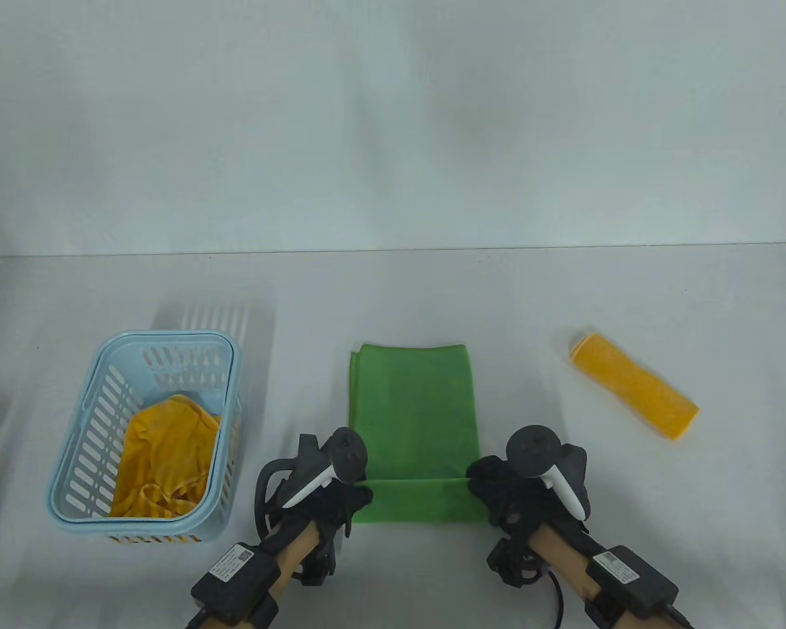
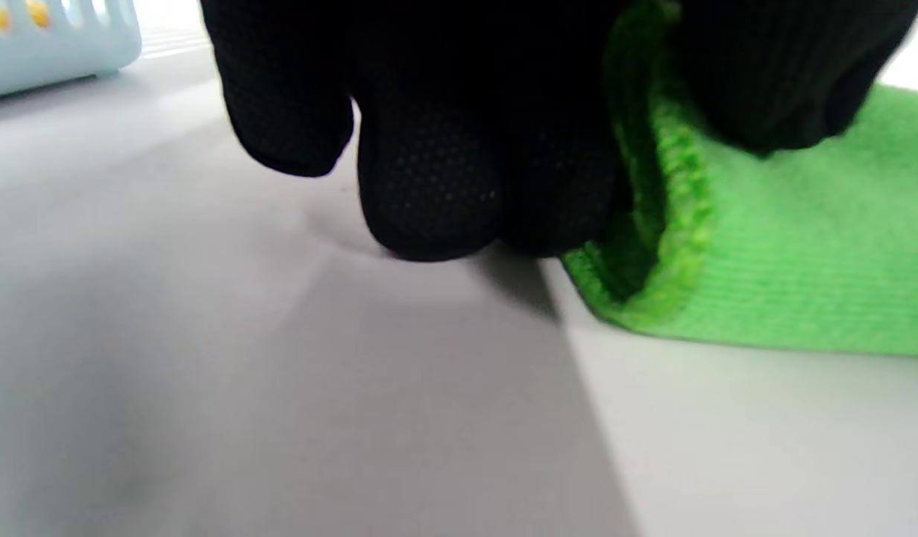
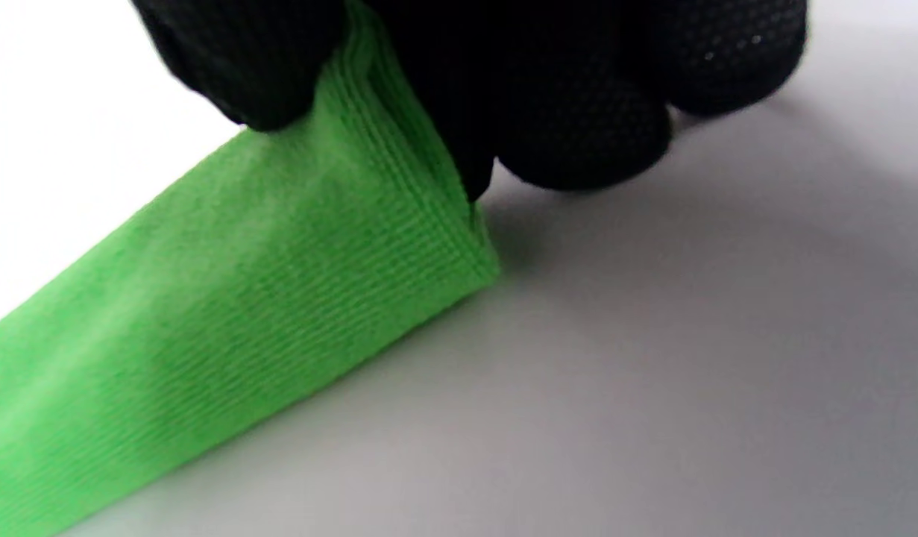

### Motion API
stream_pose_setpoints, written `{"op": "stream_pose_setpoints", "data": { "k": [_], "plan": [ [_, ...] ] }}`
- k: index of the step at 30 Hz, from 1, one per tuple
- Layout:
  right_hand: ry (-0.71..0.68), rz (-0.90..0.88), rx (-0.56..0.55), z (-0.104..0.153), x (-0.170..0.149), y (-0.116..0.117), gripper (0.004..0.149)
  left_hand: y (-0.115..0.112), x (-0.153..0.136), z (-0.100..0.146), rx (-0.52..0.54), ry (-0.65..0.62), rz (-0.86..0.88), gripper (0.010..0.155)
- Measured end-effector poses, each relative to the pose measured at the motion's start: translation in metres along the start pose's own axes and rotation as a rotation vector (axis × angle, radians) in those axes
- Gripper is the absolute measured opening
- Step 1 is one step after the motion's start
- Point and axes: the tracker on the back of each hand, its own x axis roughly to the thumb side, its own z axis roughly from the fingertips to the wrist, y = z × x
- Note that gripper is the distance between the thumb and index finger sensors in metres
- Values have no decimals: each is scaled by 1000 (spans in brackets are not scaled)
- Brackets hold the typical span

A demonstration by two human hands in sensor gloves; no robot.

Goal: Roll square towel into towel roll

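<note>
Table view with both wrist views, the first turn of the roll. The green towel [image 1: 412, 413] lies flat on the white table [image 1: 393, 295] between the 2 hands, its near end folded over into a low band that runs from hand to hand. The left hand [image 1: 340, 498] grasps the left end of this band: in the left wrist view the thumb presses on top of the fold while the fingers [image 2: 429, 186] curl at its edge, their tips down on the table. The right hand [image 1: 507, 491] grasps the right end likewise, the cloth pinched between thumb and curled fingers [image 3: 578, 127]. Beyond both hands the rest of the towel stretches away, unrolled. Well to the left of the left hand stands a pale blue basket [image 1: 72, 458] holding crumpled yellow cloth [image 1: 164, 458]. Beyond the right hand and further right, apart from the towel, lies a rolled yellow towel [image 1: 635, 386]
</note>
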Motion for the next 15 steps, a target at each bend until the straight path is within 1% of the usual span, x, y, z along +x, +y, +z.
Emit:
{"op": "stream_pose_setpoints", "data": {
  "k": [4, 12, 15],
  "plan": [
    [1, 3, -22, 0, -1, -3, 48, -1, -3, -1, 7, 27, 11, 54],
    [22, -55, -38, 0, -6, -15, 55, 4, -13, -1, 30, 54, 36, 61],
    [-3, -20, -62, 3, -3, -18, 57, 7, -14, 2, 56, 51, 21, 64]
  ]
}}
